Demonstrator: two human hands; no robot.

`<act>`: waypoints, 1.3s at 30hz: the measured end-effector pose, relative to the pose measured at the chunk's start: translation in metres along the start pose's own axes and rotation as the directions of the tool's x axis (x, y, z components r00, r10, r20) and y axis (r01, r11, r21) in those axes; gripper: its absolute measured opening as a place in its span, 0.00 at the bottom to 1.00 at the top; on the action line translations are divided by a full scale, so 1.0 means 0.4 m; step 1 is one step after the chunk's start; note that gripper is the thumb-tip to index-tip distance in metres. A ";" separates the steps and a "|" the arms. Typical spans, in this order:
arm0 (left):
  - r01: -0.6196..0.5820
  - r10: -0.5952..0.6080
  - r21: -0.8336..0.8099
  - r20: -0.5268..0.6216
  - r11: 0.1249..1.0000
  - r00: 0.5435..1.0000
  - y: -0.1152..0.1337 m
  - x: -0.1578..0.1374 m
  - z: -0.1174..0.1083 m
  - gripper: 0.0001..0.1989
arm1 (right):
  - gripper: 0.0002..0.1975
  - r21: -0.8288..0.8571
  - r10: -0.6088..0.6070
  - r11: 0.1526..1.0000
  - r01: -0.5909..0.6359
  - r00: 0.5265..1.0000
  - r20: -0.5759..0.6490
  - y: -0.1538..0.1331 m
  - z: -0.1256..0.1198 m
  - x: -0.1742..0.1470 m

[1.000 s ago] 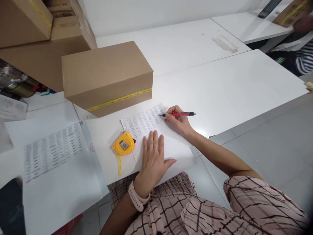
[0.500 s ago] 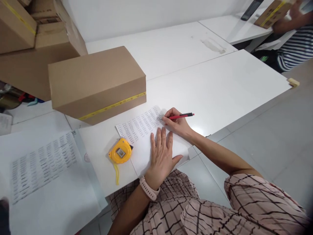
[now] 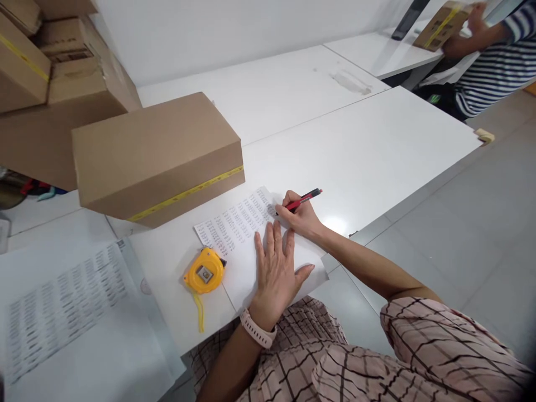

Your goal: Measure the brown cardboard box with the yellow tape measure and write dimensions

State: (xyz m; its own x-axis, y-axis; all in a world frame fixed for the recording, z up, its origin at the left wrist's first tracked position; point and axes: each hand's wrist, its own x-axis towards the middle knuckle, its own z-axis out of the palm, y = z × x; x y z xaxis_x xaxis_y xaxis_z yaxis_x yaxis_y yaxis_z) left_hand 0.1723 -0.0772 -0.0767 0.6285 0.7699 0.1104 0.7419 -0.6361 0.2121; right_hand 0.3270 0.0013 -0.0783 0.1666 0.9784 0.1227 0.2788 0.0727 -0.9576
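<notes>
My right hand [image 3: 299,215] is closed around a red and black pen [image 3: 304,199], its tip down at the upper right part of a white sheet of paper [image 3: 240,268]. Rows of small handwritten marks cover the sheet's upper half. Flat on the lower half lies my left hand [image 3: 276,268], fingers spread, holding nothing. To its left, at the sheet's edge, a yellow tape measure [image 3: 205,271] rests on the table with its yellow wrist cord hanging toward the front. The pen tip itself is too small to make out.
A taped cardboard box [image 3: 159,159] stands behind the paper, with more stacked boxes [image 3: 79,106] at the back left. Another sheet with printed rows [image 3: 92,335] lies at the left. At the far right, a person in a striped shirt [image 3: 498,67] handles a small box [image 3: 441,25].
The view has shifted slightly, so the table scene sits a little further left and lower. In my right hand the pen tilts more steeply. My left hand stays flat on the paper.
</notes>
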 end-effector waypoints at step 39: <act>0.013 -0.013 -0.021 0.015 1.000 1.000 0.002 0.007 -0.011 0.44 | 0.15 0.007 0.041 0.999 -0.041 0.999 -0.031 -0.006 0.000 -0.001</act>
State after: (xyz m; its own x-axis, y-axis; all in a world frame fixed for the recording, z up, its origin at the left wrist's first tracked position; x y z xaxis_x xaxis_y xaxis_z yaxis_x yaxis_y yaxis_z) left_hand 0.1737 -0.0752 -0.0718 0.6225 0.7771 0.0927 0.7451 -0.6247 0.2337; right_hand 0.3263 0.0006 -0.0759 0.2070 0.9741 0.0910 0.2652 0.0337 -0.9636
